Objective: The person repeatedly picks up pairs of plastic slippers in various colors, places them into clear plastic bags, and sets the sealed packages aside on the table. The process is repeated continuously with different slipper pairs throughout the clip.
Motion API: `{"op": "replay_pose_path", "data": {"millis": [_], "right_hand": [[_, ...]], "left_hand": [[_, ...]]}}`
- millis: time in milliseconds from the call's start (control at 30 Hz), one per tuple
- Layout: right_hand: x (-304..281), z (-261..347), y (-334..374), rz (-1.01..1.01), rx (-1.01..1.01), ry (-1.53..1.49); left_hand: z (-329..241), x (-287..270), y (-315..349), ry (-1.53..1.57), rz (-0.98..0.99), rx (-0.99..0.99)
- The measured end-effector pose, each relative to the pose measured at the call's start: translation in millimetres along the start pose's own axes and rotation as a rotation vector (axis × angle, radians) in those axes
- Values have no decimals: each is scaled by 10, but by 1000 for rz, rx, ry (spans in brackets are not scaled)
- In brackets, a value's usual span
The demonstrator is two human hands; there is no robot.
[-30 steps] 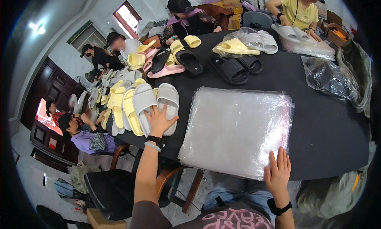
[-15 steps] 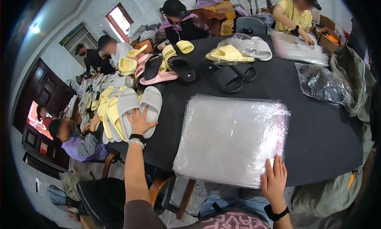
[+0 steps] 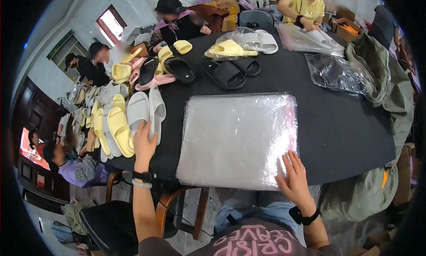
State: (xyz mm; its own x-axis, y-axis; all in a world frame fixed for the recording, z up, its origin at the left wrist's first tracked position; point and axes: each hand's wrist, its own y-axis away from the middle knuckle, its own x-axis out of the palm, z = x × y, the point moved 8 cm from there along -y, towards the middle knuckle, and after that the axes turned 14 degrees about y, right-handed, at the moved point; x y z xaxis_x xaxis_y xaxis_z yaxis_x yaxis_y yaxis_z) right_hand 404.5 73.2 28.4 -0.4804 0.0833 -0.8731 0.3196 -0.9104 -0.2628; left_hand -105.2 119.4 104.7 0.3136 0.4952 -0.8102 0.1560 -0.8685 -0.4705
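Observation:
My left hand [image 3: 145, 142] is closed about the heel ends of two light grey slide slippers [image 3: 138, 107] at the table's left. The right slipper of the pair is tipped up on its side against the other. My thumb is partly hidden by the hand's angle. In front of me lies a stack of clear plastic bags [image 3: 235, 140] with a pink strip along its right edge. My right hand [image 3: 293, 176] rests on the stack's near right corner, fingers stretched out, holding nothing.
Yellow slippers [image 3: 119, 127] and grey ones crowd the left edge. Pink, black and yellow slippers [image 3: 155, 76] are heaped beyond. Black slippers [image 3: 226, 74] and bagged ones [image 3: 228, 48] lie at the far side. A crumpled clear bag [image 3: 333, 74] is at right. Several people work around the table.
My left hand has drawn its spread fingers inward on the grey slippers, and the right slipper has tipped onto its side. The view has shifted; my right hand stays at the bag stack's corner.

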Motion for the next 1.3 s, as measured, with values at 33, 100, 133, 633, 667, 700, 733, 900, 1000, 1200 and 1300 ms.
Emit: {"op": "replay_pose_path", "data": {"millis": [33,100,133,633,667,700,733,900,1000,1200,1300], "right_hand": [[-48,13,-21,21,-23,53],[-172,-19,-74,15,-28,92],[-238,-48,-111,9,-32,114],[155,-357,-510,101,36,318],[164,-354,-515,124,54,381],[184,-365,-512,105,51,389],[204,-370,-495,86,47,396],[171,-370,-472,51,27,438],[160,-353,-489,68,13,433],[-33,-865,-681,353,-64,104],[-721,-1208,-1209,226,8,302]], "left_hand": [[-242,10,98,76,2,109],[-554,185,302,272,141,52],[-681,272,402,394,215,29],[-642,780,1124,285,373,-56],[-717,767,1138,62,341,26],[-925,695,1098,7,306,65],[-1154,587,1069,-48,268,104],[-2140,948,1192,307,429,138],[-2316,1160,1185,212,370,79],[-2264,1455,1265,79,373,19],[-2214,1472,1303,59,309,76]]}}
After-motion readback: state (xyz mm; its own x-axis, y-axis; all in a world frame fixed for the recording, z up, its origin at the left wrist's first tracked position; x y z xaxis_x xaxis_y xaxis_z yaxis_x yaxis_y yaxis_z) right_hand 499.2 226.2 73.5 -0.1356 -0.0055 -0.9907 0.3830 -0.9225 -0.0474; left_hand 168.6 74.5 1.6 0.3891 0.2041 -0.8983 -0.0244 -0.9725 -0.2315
